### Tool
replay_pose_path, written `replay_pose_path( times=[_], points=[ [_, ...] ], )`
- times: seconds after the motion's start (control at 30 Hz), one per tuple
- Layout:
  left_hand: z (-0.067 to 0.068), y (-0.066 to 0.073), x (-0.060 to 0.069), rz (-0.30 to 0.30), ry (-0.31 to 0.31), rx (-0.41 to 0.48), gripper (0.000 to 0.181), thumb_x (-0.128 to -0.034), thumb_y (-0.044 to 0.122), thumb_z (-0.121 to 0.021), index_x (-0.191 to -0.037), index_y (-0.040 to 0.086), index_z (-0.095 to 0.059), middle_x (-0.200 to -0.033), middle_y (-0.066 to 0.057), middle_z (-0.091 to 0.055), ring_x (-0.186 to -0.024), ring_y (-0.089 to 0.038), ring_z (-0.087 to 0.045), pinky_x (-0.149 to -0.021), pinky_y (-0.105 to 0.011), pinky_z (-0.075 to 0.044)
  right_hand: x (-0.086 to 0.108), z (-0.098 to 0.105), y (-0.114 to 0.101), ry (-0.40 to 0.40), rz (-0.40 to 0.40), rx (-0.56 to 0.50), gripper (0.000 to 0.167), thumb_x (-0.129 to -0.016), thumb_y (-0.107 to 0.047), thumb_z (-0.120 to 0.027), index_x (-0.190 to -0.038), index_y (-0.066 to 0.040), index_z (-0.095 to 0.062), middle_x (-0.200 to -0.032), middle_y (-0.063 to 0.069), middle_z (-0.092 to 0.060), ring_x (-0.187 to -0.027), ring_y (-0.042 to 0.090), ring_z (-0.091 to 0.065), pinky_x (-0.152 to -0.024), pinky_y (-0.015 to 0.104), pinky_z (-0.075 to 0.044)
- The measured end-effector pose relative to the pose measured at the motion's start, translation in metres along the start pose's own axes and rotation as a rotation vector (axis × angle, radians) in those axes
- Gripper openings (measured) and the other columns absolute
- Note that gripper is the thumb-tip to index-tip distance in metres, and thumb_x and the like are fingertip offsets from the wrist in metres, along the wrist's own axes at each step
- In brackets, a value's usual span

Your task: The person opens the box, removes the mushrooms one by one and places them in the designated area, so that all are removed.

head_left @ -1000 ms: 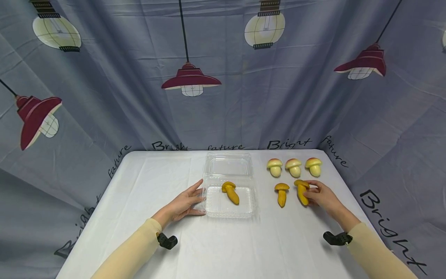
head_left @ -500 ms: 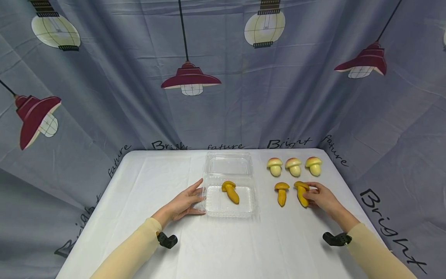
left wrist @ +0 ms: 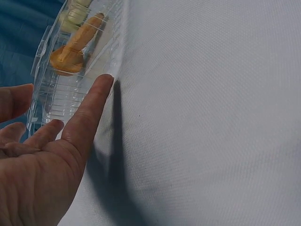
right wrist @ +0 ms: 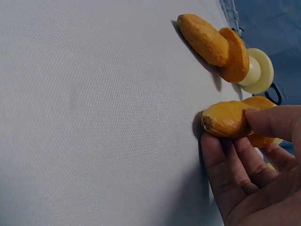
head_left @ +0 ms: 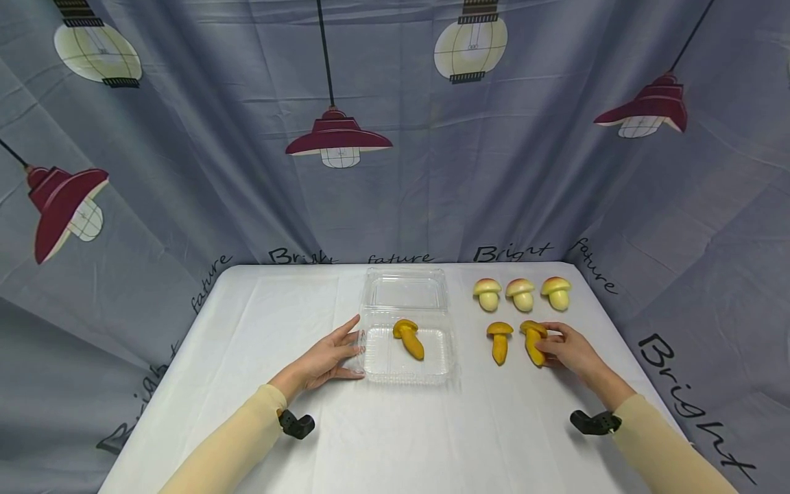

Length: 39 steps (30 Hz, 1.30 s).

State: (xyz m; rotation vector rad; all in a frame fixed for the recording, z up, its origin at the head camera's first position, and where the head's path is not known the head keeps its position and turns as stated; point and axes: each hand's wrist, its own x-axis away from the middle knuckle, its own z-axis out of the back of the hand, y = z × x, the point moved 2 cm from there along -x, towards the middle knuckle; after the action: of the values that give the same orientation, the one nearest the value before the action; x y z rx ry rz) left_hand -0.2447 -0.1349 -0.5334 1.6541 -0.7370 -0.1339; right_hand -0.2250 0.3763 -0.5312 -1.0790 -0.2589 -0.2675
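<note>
My right hand [head_left: 570, 348] pinches the stem of a brownish-yellow mushroom [head_left: 532, 337] between thumb and fingers, close to the tabletop; the right wrist view shows the stem's dark tip [right wrist: 207, 121]. Left of it lies a second yellow mushroom [head_left: 499, 340]. My left hand [head_left: 324, 358] rests with extended, spread fingers against the left side of a clear plastic clamshell box [head_left: 378, 370], whose lid [head_left: 404, 289] is folded back. Inside the box lies another yellow mushroom [head_left: 409, 339], seen through the wall in the left wrist view. Some left fingertips are partly hidden by the box wall.
Behind the yellow mushrooms stand three pale mushrooms with reddish caps [head_left: 520, 293] in a row. Everything sits on a white-covered table [head_left: 432, 439]. A grey-blue curtain [head_left: 395, 199] with printed lamps hangs behind and at the sides.
Almost nothing differs. The right hand keeps its pinch on the mushroom, which has shifted very slightly; the left hand stays at the box.
</note>
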Motion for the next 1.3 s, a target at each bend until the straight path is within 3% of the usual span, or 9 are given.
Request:
replay_pose_path(
  times=[1.3],
  points=[
    [-0.0004, 0.0004, 0.0004, -0.011, -0.012, -0.013, 0.075, -0.1085, 0.003, -0.046, -0.167, 0.028, -0.006, -0.170, -0.019, -0.001, -0.140, -0.050, -0.038, -0.092, -0.051, -0.059, -0.0008, 0.0006, 0.0018, -0.010, -0.030, -0.014, 0.067, -0.102, -0.017, -0.066, -0.153, 0.008, -0.030, -0.125, 0.029, -0.055, -0.093, 0.021, -0.066, -0.077, 0.032, -0.063]
  ],
)
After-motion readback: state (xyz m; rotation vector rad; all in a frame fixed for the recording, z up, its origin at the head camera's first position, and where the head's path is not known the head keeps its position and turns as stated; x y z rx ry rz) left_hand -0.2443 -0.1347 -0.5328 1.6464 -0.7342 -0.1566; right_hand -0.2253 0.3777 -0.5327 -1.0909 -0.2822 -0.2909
